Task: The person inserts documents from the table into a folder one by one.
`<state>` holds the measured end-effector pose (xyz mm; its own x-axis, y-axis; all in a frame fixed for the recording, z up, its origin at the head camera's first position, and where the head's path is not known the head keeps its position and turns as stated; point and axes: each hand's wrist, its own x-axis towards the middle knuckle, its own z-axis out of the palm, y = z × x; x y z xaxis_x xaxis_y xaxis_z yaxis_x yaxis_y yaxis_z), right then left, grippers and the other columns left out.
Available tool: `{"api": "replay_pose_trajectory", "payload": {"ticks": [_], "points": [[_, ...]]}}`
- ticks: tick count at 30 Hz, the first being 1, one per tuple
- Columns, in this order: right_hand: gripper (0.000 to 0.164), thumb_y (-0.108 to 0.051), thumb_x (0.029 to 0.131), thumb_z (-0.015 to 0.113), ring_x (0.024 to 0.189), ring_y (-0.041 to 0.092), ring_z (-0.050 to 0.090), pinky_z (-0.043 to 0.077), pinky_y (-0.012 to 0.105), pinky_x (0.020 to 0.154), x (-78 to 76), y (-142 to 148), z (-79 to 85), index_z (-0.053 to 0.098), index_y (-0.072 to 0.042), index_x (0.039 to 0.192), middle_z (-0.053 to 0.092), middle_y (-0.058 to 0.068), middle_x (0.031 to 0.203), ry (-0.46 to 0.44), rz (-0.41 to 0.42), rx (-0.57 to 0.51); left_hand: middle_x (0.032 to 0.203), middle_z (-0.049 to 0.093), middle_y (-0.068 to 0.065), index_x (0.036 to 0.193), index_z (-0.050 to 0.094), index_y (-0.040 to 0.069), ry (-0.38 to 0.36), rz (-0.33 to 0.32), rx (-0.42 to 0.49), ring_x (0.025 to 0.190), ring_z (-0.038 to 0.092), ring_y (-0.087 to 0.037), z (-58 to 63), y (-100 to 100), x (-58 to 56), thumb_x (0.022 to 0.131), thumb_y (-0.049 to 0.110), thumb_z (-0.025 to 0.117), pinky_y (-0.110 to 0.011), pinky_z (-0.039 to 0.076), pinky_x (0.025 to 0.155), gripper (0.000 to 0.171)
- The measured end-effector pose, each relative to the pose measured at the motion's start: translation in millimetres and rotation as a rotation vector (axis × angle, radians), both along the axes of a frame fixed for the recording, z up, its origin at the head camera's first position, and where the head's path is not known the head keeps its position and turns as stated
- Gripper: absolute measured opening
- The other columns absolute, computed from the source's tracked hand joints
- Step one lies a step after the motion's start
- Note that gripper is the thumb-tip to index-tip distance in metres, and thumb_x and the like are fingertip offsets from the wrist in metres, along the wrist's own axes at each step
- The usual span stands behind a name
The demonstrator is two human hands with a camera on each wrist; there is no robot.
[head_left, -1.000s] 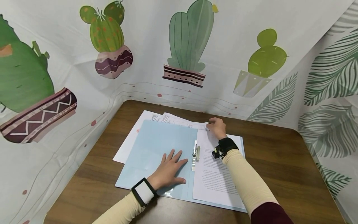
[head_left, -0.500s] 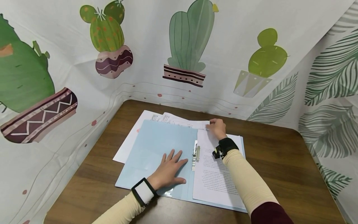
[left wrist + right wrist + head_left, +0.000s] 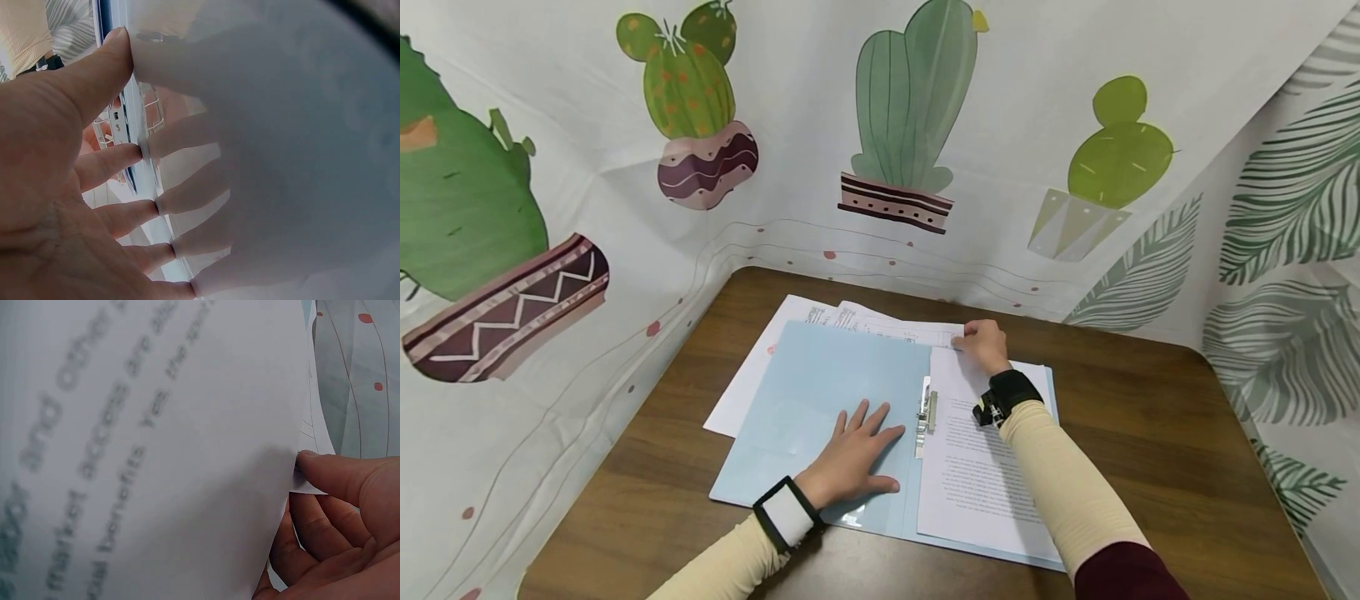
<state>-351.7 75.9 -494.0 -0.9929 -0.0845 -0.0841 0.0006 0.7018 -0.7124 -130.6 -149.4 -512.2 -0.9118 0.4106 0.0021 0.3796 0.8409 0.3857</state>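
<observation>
A light blue folder (image 3: 831, 367) lies spread wide on the table, with printed pages (image 3: 973, 492) on its right half beside a metal clip (image 3: 931, 412). My left hand (image 3: 850, 458) rests flat on the bare left cover, fingers spread; the left wrist view shows its fingertips touching the glossy surface. Beyond the folder's far edge, my right hand (image 3: 985, 343) pinches the right corner of a loose paper sheet (image 3: 932, 333). In the right wrist view the thumb presses on that sheet's corner (image 3: 322, 437), with the other fingers curled below. Most of the sheet is hidden under the folder.
More loose papers (image 3: 752, 367) stick out from under the folder at the left and back. Brown wooden table (image 3: 1150, 433) extends to the right. A cloth with printed cacti (image 3: 910, 267) hangs behind the table.
Near my right hand, the loose sheet's far edge has straightened and shifted slightly away from me. My left hand stays on the cover; the folder has not moved.
</observation>
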Motion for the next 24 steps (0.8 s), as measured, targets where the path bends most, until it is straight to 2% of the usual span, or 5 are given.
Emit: {"api": "replay_pose_trajectory", "payload": {"ticks": [12, 24], "points": [[0.018, -0.014, 0.093, 0.073, 0.090, 0.030, 0.056, 0.043, 0.039, 0.079, 0.1, 1.3, 2.2, 0.072, 0.002, 0.100, 0.067, 0.013, 0.095, 0.019, 0.034, -0.006, 0.160, 0.038, -0.024, 0.145, 0.059, 0.012, 0.001, 0.001, -0.003, 0.147, 0.027, -0.055, 0.3, -0.4, -1.9, 0.079, 0.053, 0.085, -0.077, 0.026, 0.108, 0.082], [0.020, -0.014, 0.096, 0.071, 0.096, 0.033, 0.058, 0.044, 0.044, 0.085, 0.4, 2.8, 0.2, 0.072, 0.001, 0.107, 0.069, 0.017, 0.102, 0.047, 0.049, -0.021, 0.159, 0.038, -0.025, 0.144, 0.060, 0.010, -0.009, -0.005, 0.011, 0.146, 0.027, -0.056, 4.2, -0.3, 1.1, 0.078, 0.050, 0.086, -0.077, 0.026, 0.107, 0.082]]}}
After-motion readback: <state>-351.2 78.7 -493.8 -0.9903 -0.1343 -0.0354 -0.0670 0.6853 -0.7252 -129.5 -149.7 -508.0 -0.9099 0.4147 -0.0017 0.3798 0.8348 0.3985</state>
